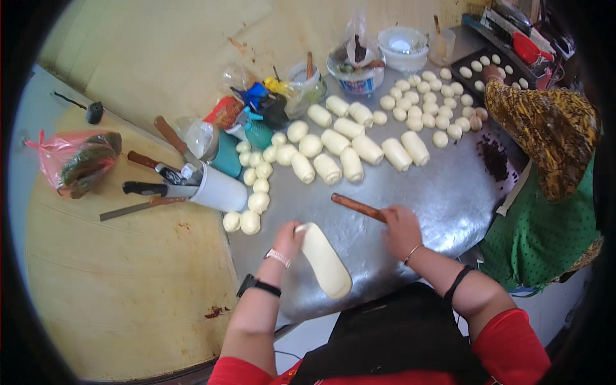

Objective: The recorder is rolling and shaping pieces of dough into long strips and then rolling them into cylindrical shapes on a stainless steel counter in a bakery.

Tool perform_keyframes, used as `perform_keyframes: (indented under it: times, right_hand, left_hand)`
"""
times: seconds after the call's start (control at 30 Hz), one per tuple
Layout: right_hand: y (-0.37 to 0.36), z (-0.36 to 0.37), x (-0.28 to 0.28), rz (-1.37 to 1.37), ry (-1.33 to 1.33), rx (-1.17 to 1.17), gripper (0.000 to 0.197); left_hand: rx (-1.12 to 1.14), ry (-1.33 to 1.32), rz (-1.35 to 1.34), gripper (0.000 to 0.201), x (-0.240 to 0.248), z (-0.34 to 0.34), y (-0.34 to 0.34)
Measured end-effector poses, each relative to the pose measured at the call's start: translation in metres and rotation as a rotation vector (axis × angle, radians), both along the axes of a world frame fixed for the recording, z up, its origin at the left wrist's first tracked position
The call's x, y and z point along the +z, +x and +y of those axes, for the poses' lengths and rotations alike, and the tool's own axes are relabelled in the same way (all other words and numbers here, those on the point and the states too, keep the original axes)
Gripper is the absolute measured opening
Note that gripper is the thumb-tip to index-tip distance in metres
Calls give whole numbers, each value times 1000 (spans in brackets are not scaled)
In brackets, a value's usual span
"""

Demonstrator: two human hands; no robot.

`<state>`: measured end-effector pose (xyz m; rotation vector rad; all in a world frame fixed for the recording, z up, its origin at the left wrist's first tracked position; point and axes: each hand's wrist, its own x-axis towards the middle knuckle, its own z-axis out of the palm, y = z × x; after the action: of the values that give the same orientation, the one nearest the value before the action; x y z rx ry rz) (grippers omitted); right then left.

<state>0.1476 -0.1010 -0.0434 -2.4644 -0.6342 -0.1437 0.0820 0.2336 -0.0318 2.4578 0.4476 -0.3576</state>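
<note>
My left hand (289, 239) pinches the upper end of a long, flattened strip of dough (326, 263), whose rounded lower end hangs toward the table's near edge. In my right hand (402, 232) is a wooden rolling pin (357, 208), its free end pointing to the far left. Beyond the pin lie several rolled-up dough cylinders (351, 163) in loose rows. A line of round dough balls (259, 203) runs along the left side of the metal table (410, 186).
Many small dough balls (428, 102) sit at the far right, near a dark tray (478, 80) where another person's hand (493, 72) reaches. Dark crumbs (493, 157) lie beside that person. Left stands a white container (220, 190) of knives; bowls (403, 48) line the back.
</note>
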Motion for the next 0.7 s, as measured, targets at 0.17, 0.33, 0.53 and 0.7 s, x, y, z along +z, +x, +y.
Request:
perform_keyframes:
  times: [0.17, 0.33, 0.53, 0.7]
  right_hand:
    - [-13, 55, 77, 342, 345, 599, 58]
    - [-22, 112, 144, 711, 367, 1038, 51]
    - [2, 160, 170, 532, 353, 771, 24]
    - [-5, 145, 162, -59, 244, 770, 14]
  left_hand:
    - [-22, -632, 63, 18, 109, -26, -43]
    - [-73, -511, 98, 21, 175, -19, -63]
    - [32, -198, -379, 22, 220, -23, -48]
    - [-64, 346, -635, 21, 179, -51, -67]
